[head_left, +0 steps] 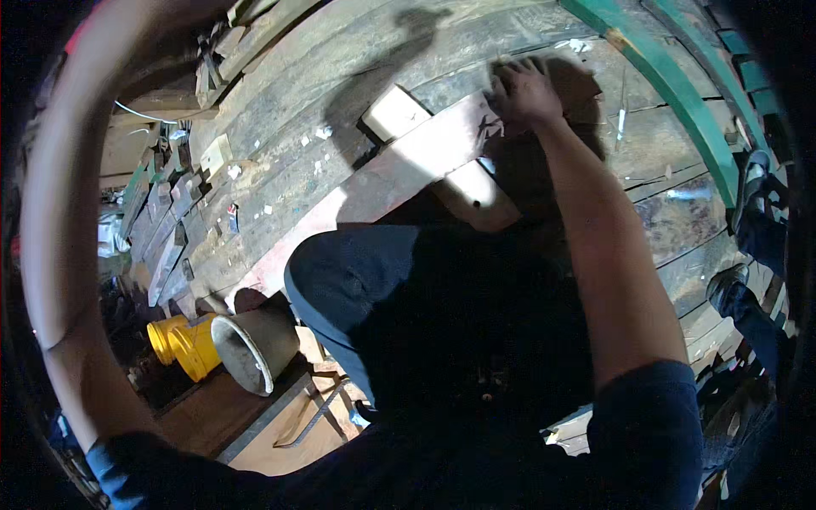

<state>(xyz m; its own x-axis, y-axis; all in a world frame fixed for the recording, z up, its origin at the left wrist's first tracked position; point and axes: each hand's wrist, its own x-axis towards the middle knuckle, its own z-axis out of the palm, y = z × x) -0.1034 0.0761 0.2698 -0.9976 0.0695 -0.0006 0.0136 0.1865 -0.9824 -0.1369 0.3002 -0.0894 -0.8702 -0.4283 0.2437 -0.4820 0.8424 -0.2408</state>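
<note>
Nearest the camera, the left forearm (72, 212) rises along the left side; the left hand is out of view, so its grip cannot be determined. The right hand (527, 95), fingers spread, rests on the upper end of the long board (416, 161). This board lies diagonally across the short board (480, 191), above the planked surface (289, 93). Uneven hand pressure could rock or pivot it on that crosspiece; loose debris beneath could allow slipping. The left knee (340, 263) obscures part of its edge; contact cannot be confirmed. Obstructions: white bucket (259, 348) and yellow buckets (191, 348) near the lower end; wood offcuts (168, 259) at left; green beam (680, 110) and another person's shoes (729, 287) at right.
</note>
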